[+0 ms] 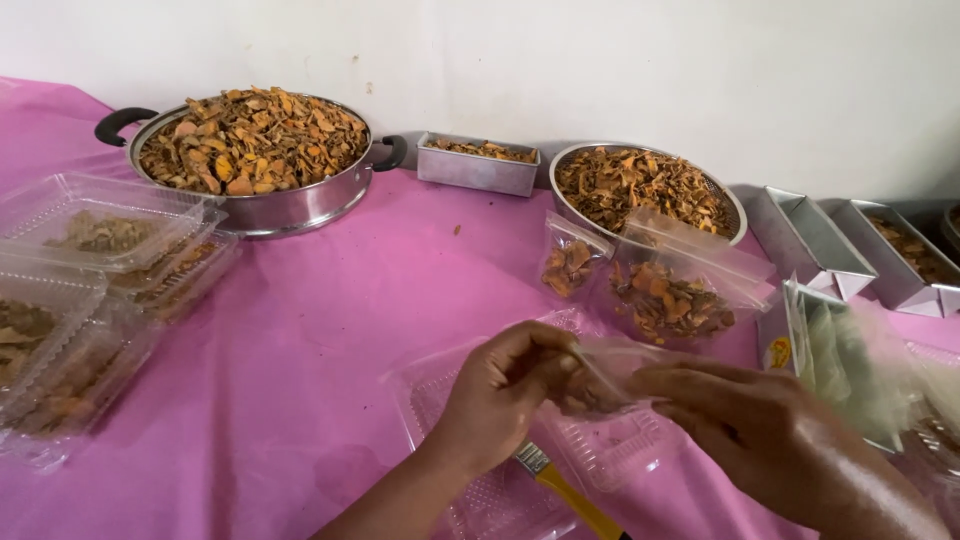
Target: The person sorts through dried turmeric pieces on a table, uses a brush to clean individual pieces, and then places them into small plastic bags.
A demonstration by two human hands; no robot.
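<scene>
My left hand point(500, 395) and my right hand point(745, 430) both pinch a small clear plastic bag point(600, 375) with some dried orange-brown chips inside, held low over the pink tablecloth point(340, 330). Under the hands lies an open clear plastic clamshell box point(610, 455). A yellow-handled tool point(565, 490) lies below my left wrist. Just beyond the hands stand two filled clear bags, a small one point(570, 265) and a larger one point(670, 300), both holding the same dried chips.
A big steel pan with black handles point(255, 150) heaped with dried chips stands at the back left, a round steel bowl point(645, 185) of chips at the back right, small rectangular tins point(478, 163) along the wall. Stacked clamshell boxes point(90, 260) sit left. A pack of bags point(850, 365) lies right.
</scene>
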